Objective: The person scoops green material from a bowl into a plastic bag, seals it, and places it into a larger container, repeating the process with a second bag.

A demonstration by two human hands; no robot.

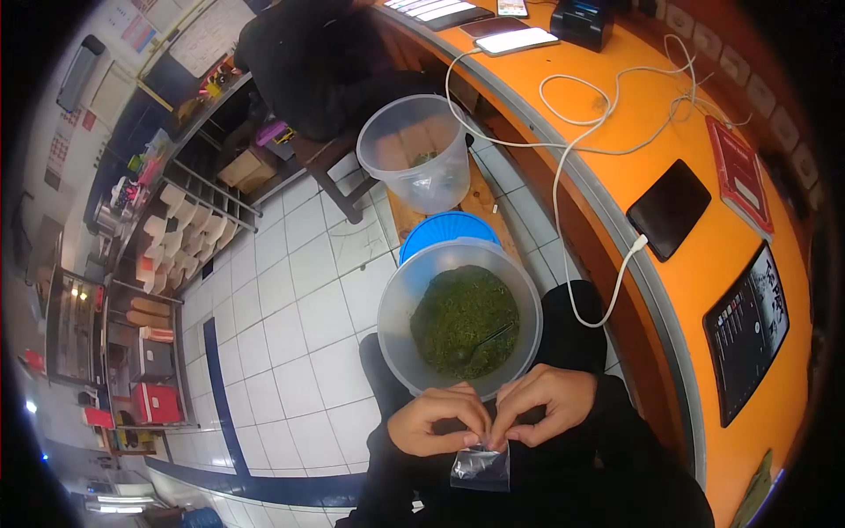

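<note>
A small clear plastic bag [481,470] hangs from the fingers of both hands, close to my body. My left hand [440,421] pinches its upper edge between thumb and fingers. Right beside it, my right hand [544,405] pinches the same edge, the fingertips of the two hands meeting. Just beyond the hands stands a translucent plastic tub [393,308], between my legs. Finely chopped green herbs [462,308] lie in it, with a dark spoon-like utensil [493,345] resting on them.
A blue lid [449,231] and a second translucent tub [378,150] with some green bits stand beyond on a wooden bench [482,198]. The orange counter [607,185] at right carries phones, a tablet [748,330] and a white cable [556,229]. Another person [299,70] sits ahead.
</note>
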